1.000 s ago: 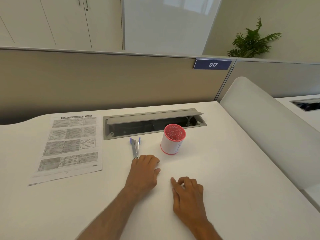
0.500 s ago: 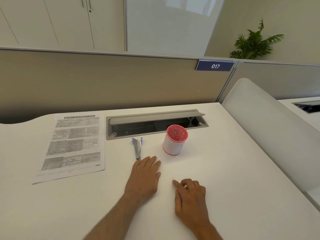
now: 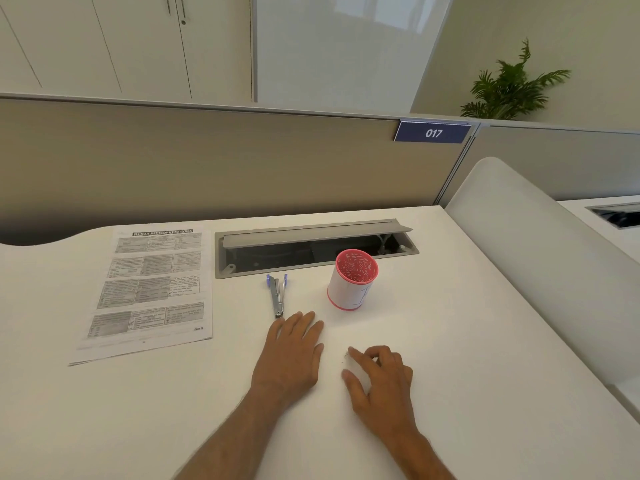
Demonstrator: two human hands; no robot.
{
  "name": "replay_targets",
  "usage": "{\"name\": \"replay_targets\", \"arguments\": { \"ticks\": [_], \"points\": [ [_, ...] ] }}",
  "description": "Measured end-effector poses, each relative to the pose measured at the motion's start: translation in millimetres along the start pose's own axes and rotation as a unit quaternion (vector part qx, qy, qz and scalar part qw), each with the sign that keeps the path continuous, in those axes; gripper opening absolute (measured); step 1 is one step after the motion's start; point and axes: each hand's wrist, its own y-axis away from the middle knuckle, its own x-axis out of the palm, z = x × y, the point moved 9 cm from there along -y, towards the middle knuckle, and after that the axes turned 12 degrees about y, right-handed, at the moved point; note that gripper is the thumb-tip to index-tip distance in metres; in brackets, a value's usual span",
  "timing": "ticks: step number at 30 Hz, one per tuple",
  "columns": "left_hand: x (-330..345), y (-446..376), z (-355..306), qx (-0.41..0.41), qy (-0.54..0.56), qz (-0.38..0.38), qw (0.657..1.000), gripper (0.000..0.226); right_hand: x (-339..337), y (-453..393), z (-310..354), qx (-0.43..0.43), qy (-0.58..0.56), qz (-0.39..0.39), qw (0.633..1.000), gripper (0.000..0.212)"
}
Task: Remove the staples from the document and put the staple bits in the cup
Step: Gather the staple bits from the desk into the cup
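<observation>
The white desk (image 3: 467, 341) carries everything the task needs, and across the last second its layout holds: the printed document (image 3: 152, 285) lies flat at the far left, well apart from both hands, the metal staple remover (image 3: 278, 296) lies in the middle just beyond the left hand, and the red-rimmed cup (image 3: 351, 282) stands upright to its right, in front of the open cable tray (image 3: 311, 244). What changes is small and sits in the hands. The left hand (image 3: 294, 355) flattens from a loosely curled rest to straight fingers laid palm-down on the desk, its fingertips just short of the remover's near end and gripping nothing. The right hand (image 3: 384, 379) spreads: its thumb swings away from the forefinger, which reaches toward a faint speck on the desk (image 3: 346, 355), too small to say whether it is a staple bit. The other fingers stay curled, and nothing is visibly pinched between thumb and forefinger. I judge this to be a gathering step, the right hand working to pick up a loose bit for the cup, while the document waits untouched and the remover lies idle. A flat sliver on a smooth desk is likely hard to lift cleanly.
</observation>
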Motion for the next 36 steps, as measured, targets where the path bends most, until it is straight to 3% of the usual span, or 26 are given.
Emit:
{"name": "replay_targets", "arguments": {
  "ticks": [9, 19, 25, 31, 36],
  "points": [
    [3, 1, 1, 0.001, 0.001, 0.001, 1.0, 0.05, 3, -19, 0, 0.012, -0.058, 0.028, 0.998, 0.016],
    [7, 5, -1, -0.002, -0.002, 0.017, 1.0, 0.054, 3, -29, 1, -0.005, -0.081, 0.065, 0.995, 0.021],
    [8, 6, -1, -0.01, -0.003, 0.027, 1.0, 0.055, 1, -34, 6, -0.044, -0.062, 0.076, 0.994, 0.016],
    [9, 7, 0, -0.017, 0.0, 0.035, 0.999, 0.055, -4, -33, 14, -0.112, -0.021, 0.033, 0.993, 0.006],
    [12, 7, 0, -0.015, -0.005, 0.037, 0.999, 0.055, -3, -31, 25, -0.157, 0.044, 0.01, 0.987, 0.01]
  ]
}}
